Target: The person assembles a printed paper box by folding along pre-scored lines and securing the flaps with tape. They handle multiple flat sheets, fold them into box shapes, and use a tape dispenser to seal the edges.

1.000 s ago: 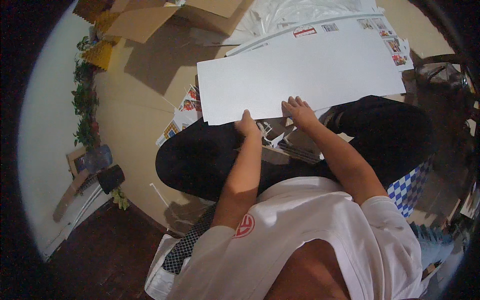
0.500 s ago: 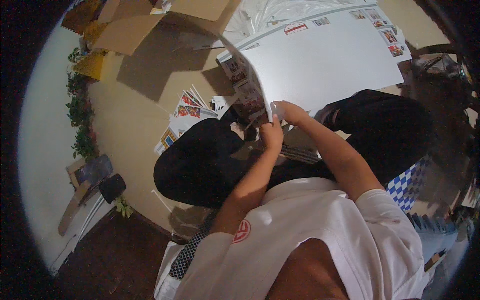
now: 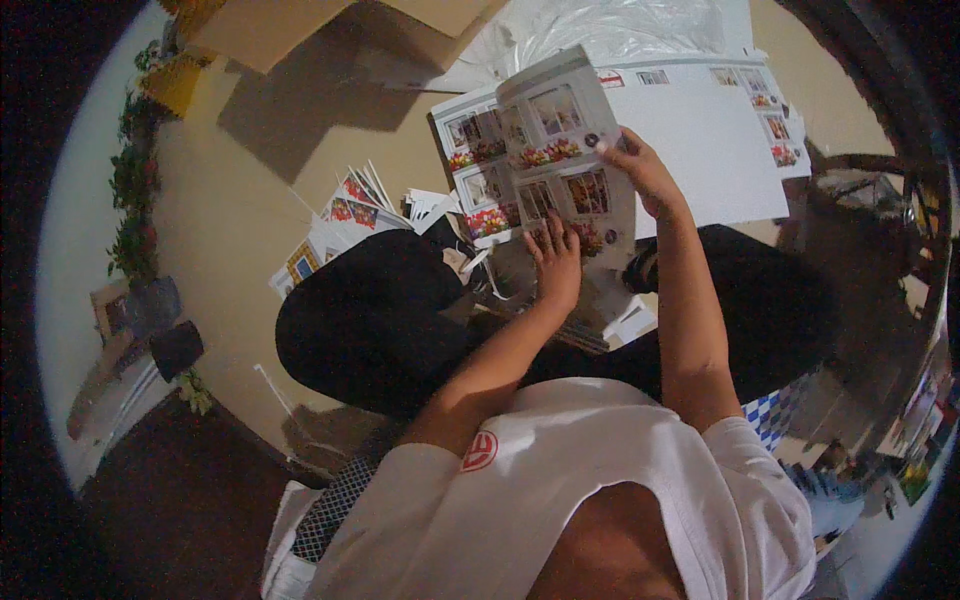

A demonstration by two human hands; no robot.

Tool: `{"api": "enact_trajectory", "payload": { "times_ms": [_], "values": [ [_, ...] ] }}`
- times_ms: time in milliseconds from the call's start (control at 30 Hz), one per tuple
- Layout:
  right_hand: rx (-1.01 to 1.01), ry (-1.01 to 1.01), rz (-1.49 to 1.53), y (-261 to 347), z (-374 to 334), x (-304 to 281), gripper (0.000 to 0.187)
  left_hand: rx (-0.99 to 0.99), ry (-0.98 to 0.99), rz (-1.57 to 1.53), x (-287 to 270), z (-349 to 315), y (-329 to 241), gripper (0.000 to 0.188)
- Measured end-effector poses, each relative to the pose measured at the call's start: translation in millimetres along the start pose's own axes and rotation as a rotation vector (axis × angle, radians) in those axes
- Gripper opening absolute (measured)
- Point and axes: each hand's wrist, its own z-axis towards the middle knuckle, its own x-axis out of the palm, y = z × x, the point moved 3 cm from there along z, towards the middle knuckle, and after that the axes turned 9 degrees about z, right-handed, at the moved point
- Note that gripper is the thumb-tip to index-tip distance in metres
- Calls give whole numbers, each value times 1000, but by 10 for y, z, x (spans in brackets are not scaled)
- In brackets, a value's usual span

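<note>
A printed sheet point(image 3: 550, 155) with pictures of windows and flowers stands tilted up in front of me. My right hand point(image 3: 645, 175) grips its right edge, the thumb on the printed face. Against the lower part of the sheet lies my left hand point(image 3: 556, 262), fingers spread and open. Another sheet with similar prints point(image 3: 468, 135) shows along its left side. Behind it, a large white board point(image 3: 700, 150) bears small printed pictures along its far and right edges. Some of that board is hidden by the raised sheet.
Several printed cards and white strips point(image 3: 345, 215) lie on the floor beyond my left knee point(image 3: 365, 310). An open cardboard box point(image 3: 290, 35) is at the far left. Clear plastic wrapping point(image 3: 620, 30) lies beyond the board. Green plants point(image 3: 135, 190) line the left wall.
The sheet has turned so its printed face shows, where its blank side was seen before. My right hand has moved up its right edge, and my left hand has opened against it.
</note>
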Motion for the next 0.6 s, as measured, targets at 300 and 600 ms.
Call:
{"api": "enact_trajectory", "payload": {
  "times_ms": [300,600],
  "values": [
    [35,-426,-760,-642,592,-640,37,-471,-134,-776,140,393,690,51],
    [150,-366,-820,-883,871,-684,32,-434,118,-1223,576,1105,1503,63]
  ]
}}
